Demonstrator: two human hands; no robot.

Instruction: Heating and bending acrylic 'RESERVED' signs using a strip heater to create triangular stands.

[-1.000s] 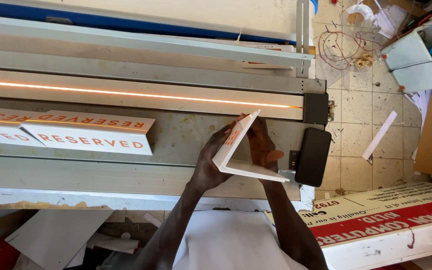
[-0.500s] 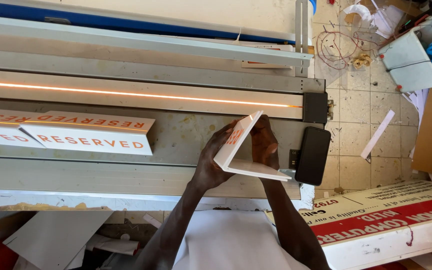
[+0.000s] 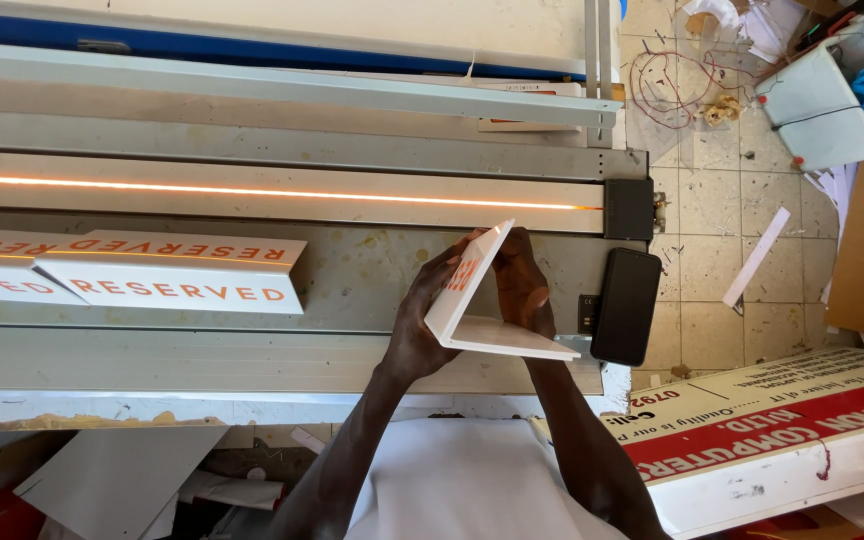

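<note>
Your bench (image 3: 252, 345) runs across the view, its heating strip (image 3: 272, 192) glowing orange along the middle. On its left lie two folded signs (image 3: 172, 275) with orange lettering, unmoved since the earlier frames. Near the bench's right end you hold a white sheet (image 3: 482, 310) bent into a V, one flap standing up, the other lying flat toward you. Your left hand (image 3: 422, 320) grips the upright flap from outside, fingers curled over its edge. Your right hand (image 3: 524, 285) presses inside the fold, partly hidden by the flap; it sits slightly closer to the crease than before. A black phone (image 3: 627, 305) lies just right of the sheet.
</note>
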